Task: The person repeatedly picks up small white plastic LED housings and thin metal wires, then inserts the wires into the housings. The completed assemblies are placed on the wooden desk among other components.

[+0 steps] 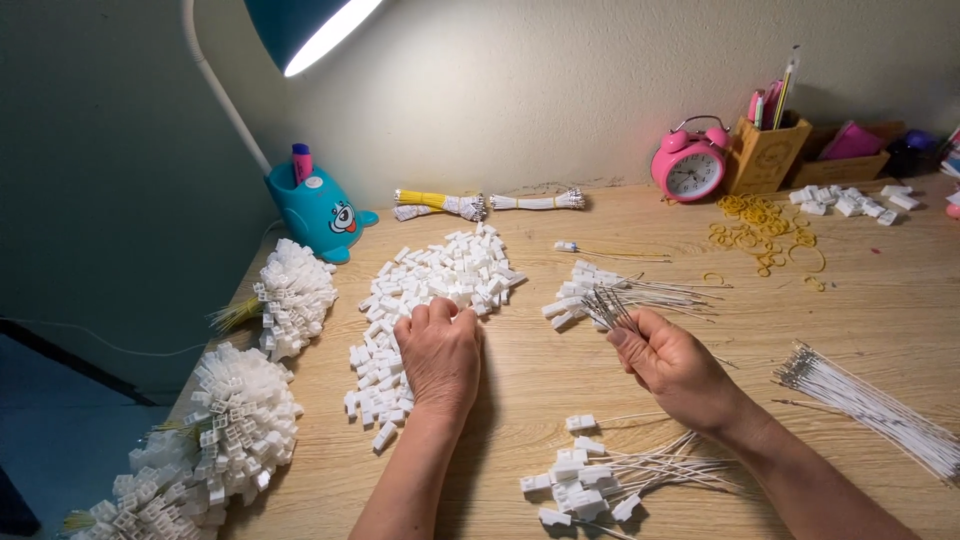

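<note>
While lamplit, wooden desk point(560, 385) cluttered.

I am at a home desk turned into a small piecework bench. The wooden desk point(560, 390) stands against a plain, rough plastered wall point(560, 90), lit by a bendy lamp point(300, 30) on a blue cartoon-faced base point(318, 210), the sort made for a child's study corner. A pink twin-bell alarm clock point(689, 163) and a wooden pen holder point(766, 152) with pencils sit at the back, household things rather than factory gear. Yet the top is covered in bulk parts: a heap of small white plastic connectors point(430, 290), bundles of thin white wires point(870, 405), finished bunches point(240, 410) at my left, and scattered yellow rubber bands point(760, 230).
</note>
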